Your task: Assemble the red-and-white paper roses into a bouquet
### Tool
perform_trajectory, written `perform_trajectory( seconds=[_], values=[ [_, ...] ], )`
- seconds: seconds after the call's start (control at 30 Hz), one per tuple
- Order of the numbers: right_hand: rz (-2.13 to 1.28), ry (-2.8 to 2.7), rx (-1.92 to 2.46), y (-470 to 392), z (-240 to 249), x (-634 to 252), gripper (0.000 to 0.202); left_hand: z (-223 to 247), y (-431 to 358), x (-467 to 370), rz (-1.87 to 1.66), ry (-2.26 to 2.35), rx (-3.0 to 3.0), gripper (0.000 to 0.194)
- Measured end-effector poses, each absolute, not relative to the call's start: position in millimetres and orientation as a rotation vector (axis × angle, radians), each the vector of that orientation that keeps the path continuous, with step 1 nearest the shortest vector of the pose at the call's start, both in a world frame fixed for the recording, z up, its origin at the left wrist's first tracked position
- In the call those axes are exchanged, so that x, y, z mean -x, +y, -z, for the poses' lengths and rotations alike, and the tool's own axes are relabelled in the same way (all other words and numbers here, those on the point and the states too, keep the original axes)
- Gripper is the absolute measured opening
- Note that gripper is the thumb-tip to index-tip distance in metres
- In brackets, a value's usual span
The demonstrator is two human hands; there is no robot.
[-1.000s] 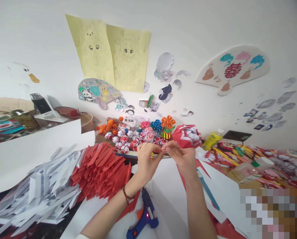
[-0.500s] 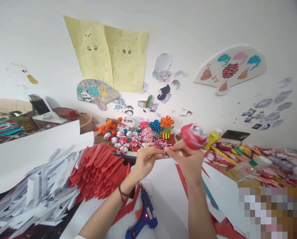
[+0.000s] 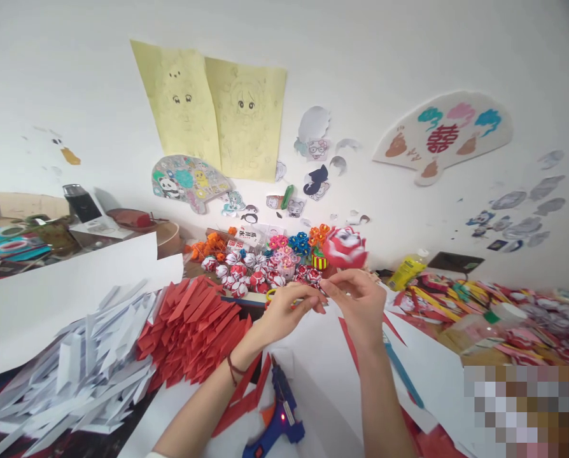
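A red and white paper flower [image 3: 345,247] rises just above my right hand [image 3: 361,305], whose fingers are closed beneath the bloom; its stem is too thin to make out. My left hand [image 3: 287,310] has its thumb and fingers pinched together close to my right fingertips. What it grips, if anything, cannot be made out. Below the two wrists lies a blue hot glue gun [image 3: 282,413] with a small red light on, resting on white sheets [image 3: 330,394]. Red folded paper strips [image 3: 193,331] are heaped left of my left hand.
White folded strips [image 3: 93,362] pile up at the left. Finished flowers [image 3: 239,273] cluster at the back by the wall. A blue cutter-like tool [image 3: 403,375] lies right of my right forearm. A yellow bottle [image 3: 407,270] and a clear green-capped bottle [image 3: 492,321] are at the right.
The flower has swung left and tilted more upright over my right hand. Both hands stay close together, and the view has shifted slightly.
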State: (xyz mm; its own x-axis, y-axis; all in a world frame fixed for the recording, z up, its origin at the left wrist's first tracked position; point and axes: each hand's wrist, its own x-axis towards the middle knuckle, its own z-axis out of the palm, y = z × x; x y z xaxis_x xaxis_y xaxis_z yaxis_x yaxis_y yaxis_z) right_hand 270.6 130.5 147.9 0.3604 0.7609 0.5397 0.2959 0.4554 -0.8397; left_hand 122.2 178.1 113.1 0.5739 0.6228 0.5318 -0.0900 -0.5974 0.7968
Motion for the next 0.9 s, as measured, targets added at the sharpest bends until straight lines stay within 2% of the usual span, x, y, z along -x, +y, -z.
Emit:
perform_trajectory(
  seconds=[0.1,0.2,0.3,0.4,0.47,0.57,0.67,0.77,0.9],
  values=[
    [-0.408,-1.258,1.142,131,-152,-271,0.015,-108,184,-122,-1.121,0.428,-1.793,0.028],
    [-0.463,-1.228,1.157,129,-156,-277,0.018,-112,192,-108,-1.299,0.617,-1.759,0.028],
    [-0.474,-1.113,1.135,126,-158,-291,0.021,-127,198,-77,-1.449,0.985,-1.928,0.025],
    [-0.456,-0.987,1.101,123,-158,-309,0.024,-147,202,-40,-1.428,1.457,-2.161,0.024],
    [-0.443,-0.937,1.078,123,-158,-320,0.024,-161,205,-24,-1.283,1.669,-2.431,0.024],
    [-0.446,-0.901,1.051,123,-157,-333,0.023,-179,214,-18,-0.755,1.914,-2.912,0.020],
    [-0.473,-0.893,1.036,123,-157,-339,0.023,-186,230,-28,-0.328,1.954,-3.245,0.018],
    [-0.482,-0.903,1.035,122,-157,-342,0.023,-184,251,-42,-0.130,1.829,-3.424,0.016],
    [-0.489,-0.882,1.039,122,-158,-345,0.024,-177,284,-54,-0.049,1.597,-3.555,0.014]
  ],
)
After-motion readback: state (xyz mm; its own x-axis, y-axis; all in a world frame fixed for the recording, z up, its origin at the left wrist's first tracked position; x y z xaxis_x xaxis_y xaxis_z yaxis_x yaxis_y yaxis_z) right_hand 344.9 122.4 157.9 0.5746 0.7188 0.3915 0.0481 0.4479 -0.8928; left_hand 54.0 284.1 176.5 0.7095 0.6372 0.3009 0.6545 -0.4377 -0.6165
